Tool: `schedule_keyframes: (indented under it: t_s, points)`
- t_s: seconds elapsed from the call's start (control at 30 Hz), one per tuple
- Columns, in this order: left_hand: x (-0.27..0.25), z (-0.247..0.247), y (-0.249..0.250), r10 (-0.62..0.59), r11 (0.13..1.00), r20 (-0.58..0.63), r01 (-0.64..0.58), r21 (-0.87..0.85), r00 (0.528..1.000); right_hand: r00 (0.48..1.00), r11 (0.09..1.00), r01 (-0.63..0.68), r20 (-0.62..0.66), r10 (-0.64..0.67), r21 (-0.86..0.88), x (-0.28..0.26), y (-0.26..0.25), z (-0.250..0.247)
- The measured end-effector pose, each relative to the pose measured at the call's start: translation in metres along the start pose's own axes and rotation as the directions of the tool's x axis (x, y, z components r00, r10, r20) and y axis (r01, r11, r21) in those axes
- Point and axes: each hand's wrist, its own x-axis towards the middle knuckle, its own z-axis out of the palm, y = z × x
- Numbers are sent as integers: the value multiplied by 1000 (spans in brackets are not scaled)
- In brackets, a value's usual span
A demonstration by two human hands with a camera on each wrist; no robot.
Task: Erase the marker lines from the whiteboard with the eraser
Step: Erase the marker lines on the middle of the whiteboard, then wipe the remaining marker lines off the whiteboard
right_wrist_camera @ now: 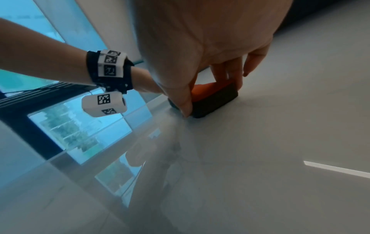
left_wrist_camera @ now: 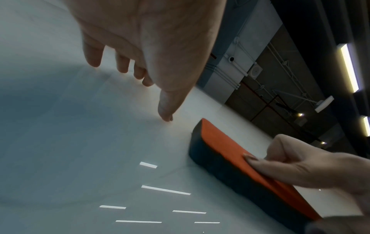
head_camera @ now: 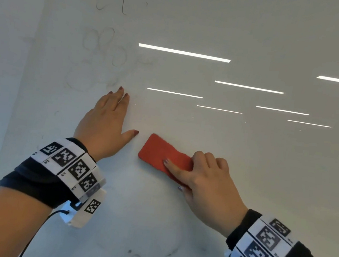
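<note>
A glossy whiteboard (head_camera: 246,159) fills the head view. Faint, smudged marker loops (head_camera: 102,45) remain at its upper left, and a few dark traces (head_camera: 134,254) sit near the bottom. My right hand (head_camera: 201,175) grips the far right end of a red-backed eraser (head_camera: 161,153) with a dark felt base (left_wrist_camera: 220,166), forefinger laid across its back, felt flat against the board. My left hand (head_camera: 105,118) lies flat on the board just left of the eraser, fingers straight, thumb tip a short gap from the eraser's corner.
Ceiling lights reflect as white bars (head_camera: 184,53) across the board's right half. The board's left edge (head_camera: 39,48) meets a pale wall. A window (right_wrist_camera: 80,129) and dark frame appear beyond the board in the right wrist view.
</note>
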Motion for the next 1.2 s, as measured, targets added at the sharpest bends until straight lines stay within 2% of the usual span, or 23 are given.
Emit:
schedule_keyframes:
  t_s: [0.1,0.17,0.27,0.37,0.47,0.6,0.7,0.77,0.87,1.0,1.1,1.2]
  points:
    - [0,-1,3,-16,1000,8,16,3,1000,991,990,135,26,-134,-37,-5,17,-1]
    - [-2,0,5,-27,1000,12,27,-5,1000,991,989,137,14,-137,-55,-4,30,-4]
    - [-5,2,10,-31,1000,14,31,-2,999,998,1000,-13,-64,11,-28,-2,57,-10]
    - [-7,5,18,-35,999,3,35,-11,999,971,977,-213,-110,212,8,-3,78,-13]
    - [-7,6,31,-18,999,-26,17,-45,999,948,957,-287,-132,289,33,-2,77,-9]
    - [-10,5,60,123,987,-88,-131,-91,988,954,961,-273,-115,275,37,3,72,-9]
    - [-12,5,84,300,950,-98,-306,-60,949,966,970,-238,-99,241,44,9,73,-12]
    - [-9,7,98,362,930,-86,-365,-30,928,970,972,-218,-92,225,82,14,72,-13]
    - [-2,14,109,364,931,-59,-365,4,929,977,974,-184,-83,196,135,19,73,-13]
    - [5,22,110,347,937,-113,-349,3,931,981,963,-152,-87,175,225,9,82,-10]
    - [9,23,111,312,948,-131,-318,-28,941,967,944,-201,-101,234,260,-5,102,-5]
    - [9,25,112,301,953,-155,-304,3,941,932,928,-272,-170,320,256,-16,132,3]
